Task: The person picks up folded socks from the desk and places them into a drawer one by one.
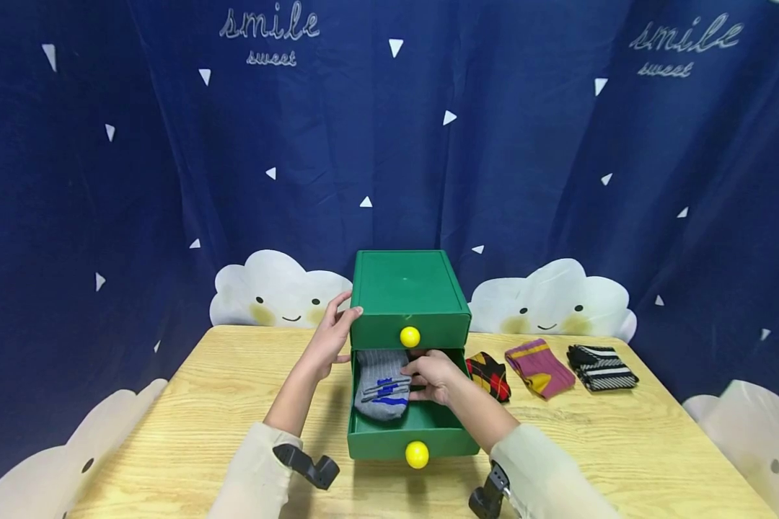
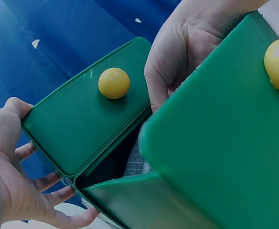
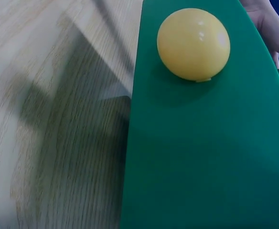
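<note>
- Left hand (image 1: 329, 339) flat against the side of the green box (image 1: 407, 288), fingers straight, holding nothing
- Right hand (image 1: 433, 376) down in the open bottom drawer (image 1: 422, 432), fingers on the grey sock (image 1: 381, 386) lying inside; cannot tell if pinching
- Might bunch up and jam the drawer if left sticking up

From the head we look forward and down over both forearms at the green drawer box (image 1: 410, 303), with some distance. Our left wrist view sits close beside the left hand (image 2: 10, 171), facing the box's front. Our right wrist view presses nearest, low against the open drawer's front and its yellow knob (image 3: 193, 44), which all three views share.
</note>
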